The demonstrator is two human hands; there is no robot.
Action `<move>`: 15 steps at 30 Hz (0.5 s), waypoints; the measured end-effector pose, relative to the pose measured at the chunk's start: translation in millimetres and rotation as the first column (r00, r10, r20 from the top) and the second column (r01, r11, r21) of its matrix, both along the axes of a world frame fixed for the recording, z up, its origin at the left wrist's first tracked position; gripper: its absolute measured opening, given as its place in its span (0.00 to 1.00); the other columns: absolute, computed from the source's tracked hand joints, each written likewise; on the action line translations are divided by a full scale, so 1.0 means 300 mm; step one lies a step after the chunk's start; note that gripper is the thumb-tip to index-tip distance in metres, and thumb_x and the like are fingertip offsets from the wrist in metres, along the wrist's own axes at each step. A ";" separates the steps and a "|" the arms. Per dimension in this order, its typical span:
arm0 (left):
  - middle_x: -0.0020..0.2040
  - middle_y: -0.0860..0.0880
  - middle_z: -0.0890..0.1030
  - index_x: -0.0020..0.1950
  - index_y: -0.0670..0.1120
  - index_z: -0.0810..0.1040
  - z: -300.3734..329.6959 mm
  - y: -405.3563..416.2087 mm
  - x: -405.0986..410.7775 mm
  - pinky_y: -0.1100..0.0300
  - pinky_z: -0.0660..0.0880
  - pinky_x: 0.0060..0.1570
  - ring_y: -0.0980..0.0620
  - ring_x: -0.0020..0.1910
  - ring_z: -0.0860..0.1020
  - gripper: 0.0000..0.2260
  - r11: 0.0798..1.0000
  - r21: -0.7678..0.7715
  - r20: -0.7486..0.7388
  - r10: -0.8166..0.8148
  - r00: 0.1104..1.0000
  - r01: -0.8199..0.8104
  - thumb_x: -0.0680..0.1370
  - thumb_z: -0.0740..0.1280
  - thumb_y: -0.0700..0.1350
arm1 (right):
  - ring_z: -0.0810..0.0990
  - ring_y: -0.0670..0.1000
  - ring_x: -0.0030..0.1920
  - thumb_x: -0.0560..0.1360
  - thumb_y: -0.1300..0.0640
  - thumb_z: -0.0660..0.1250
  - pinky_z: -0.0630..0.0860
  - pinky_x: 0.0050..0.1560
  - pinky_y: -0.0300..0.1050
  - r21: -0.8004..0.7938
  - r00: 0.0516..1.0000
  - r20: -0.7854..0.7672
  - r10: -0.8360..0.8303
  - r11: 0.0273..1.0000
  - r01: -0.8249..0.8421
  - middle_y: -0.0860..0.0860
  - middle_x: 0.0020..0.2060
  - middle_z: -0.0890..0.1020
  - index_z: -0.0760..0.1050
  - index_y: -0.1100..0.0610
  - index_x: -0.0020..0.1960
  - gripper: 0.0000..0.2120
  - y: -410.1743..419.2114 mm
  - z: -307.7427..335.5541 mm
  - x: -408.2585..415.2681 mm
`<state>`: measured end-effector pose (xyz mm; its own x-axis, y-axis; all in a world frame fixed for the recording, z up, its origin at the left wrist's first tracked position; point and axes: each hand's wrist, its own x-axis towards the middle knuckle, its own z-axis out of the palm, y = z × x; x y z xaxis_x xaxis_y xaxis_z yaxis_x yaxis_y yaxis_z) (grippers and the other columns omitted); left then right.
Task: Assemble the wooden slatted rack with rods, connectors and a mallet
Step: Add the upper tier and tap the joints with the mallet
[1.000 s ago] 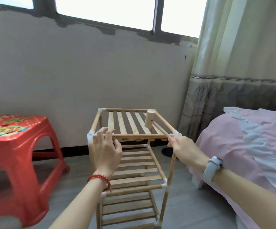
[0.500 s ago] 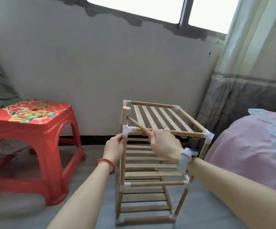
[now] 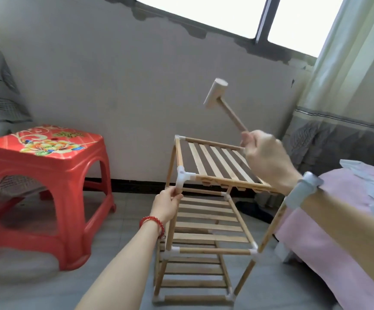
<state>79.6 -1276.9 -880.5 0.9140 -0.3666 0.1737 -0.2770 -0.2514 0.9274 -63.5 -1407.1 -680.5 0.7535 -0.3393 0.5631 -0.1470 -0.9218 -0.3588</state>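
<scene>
The wooden slatted rack (image 3: 206, 233) stands upright on the floor, three shelves high, its rods joined by white connectors. My left hand (image 3: 167, 203) grips the front left upright rod just under the top white corner connector (image 3: 182, 177). My right hand (image 3: 265, 159) holds the handle of a wooden mallet (image 3: 216, 93), raised above the top shelf with its head up and to the left. The hand hides the top shelf's right end.
A red plastic stool (image 3: 42, 175) stands left of the rack. A bed with a pink cover (image 3: 342, 220) is close on the right, curtains (image 3: 349, 86) behind it. The wall and window lie beyond the rack. A dark object (image 3: 254, 211) lies on the floor behind.
My right hand has lifted the mallet from the front left corner connector up high above the top shelf. My left hand stays on the front left upright. The view has shifted.
</scene>
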 end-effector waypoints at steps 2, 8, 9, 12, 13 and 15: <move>0.55 0.48 0.80 0.66 0.48 0.74 -0.019 -0.006 -0.002 0.55 0.74 0.57 0.50 0.55 0.77 0.13 1.000 0.001 -0.028 0.013 1.000 -0.013 0.81 0.61 0.44 | 0.73 0.46 0.34 0.82 0.52 0.53 0.69 0.40 0.42 0.028 0.930 0.366 0.029 0.999 -0.042 0.45 0.32 0.73 0.72 0.55 0.47 0.12 -0.008 0.115 -0.025; 0.53 0.49 0.80 0.65 0.48 0.74 -0.047 -0.019 -0.014 0.50 0.75 0.59 0.50 0.56 0.77 0.13 1.000 -0.027 -0.032 -0.006 0.999 0.005 0.81 0.61 0.45 | 0.77 0.50 0.39 0.82 0.49 0.51 0.75 0.41 0.45 -0.210 0.880 -0.475 -0.016 0.973 -0.095 0.48 0.37 0.76 0.73 0.55 0.48 0.15 0.039 -0.226 -0.038; 0.54 0.49 0.80 0.65 0.48 0.74 -0.054 -0.022 -0.023 0.50 0.74 0.60 0.50 0.56 0.77 0.13 0.999 -0.032 -0.048 -0.026 0.999 0.025 0.81 0.61 0.45 | 0.76 0.49 0.37 0.82 0.48 0.51 0.72 0.36 0.43 -0.201 0.902 -0.432 -0.010 0.976 -0.086 0.49 0.36 0.76 0.74 0.56 0.48 0.16 0.018 -0.197 -0.039; 0.54 0.49 0.80 0.66 0.47 0.74 -0.051 -0.012 -0.006 0.50 0.74 0.61 0.50 0.56 0.77 0.14 1.000 -0.024 -0.049 -0.021 0.999 0.020 0.81 0.62 0.44 | 0.74 0.50 0.34 0.82 0.50 0.54 0.67 0.35 0.43 -0.046 0.998 0.055 0.041 0.998 -0.038 0.50 0.34 0.76 0.74 0.58 0.45 0.16 -0.006 0.027 -0.019; 0.54 0.49 0.80 0.66 0.47 0.74 -0.045 -0.009 0.003 0.50 0.74 0.61 0.51 0.56 0.77 0.14 1.000 -0.015 -0.052 -0.016 0.999 0.015 0.80 0.62 0.44 | 0.73 0.47 0.32 0.82 0.52 0.54 0.67 0.34 0.42 -0.004 0.965 0.253 0.062 0.998 -0.063 0.47 0.32 0.75 0.73 0.57 0.45 0.14 -0.003 0.078 -0.019; 0.53 0.50 0.80 0.65 0.47 0.75 -0.037 -0.007 0.012 0.50 0.74 0.61 0.51 0.55 0.77 0.13 1.000 -0.016 -0.049 -0.011 0.999 0.010 0.80 0.62 0.44 | 0.71 0.44 0.31 0.82 0.54 0.54 0.67 0.33 0.34 0.061 0.890 0.447 0.084 0.990 -0.124 0.44 0.31 0.71 0.71 0.57 0.46 0.11 0.025 0.047 -0.009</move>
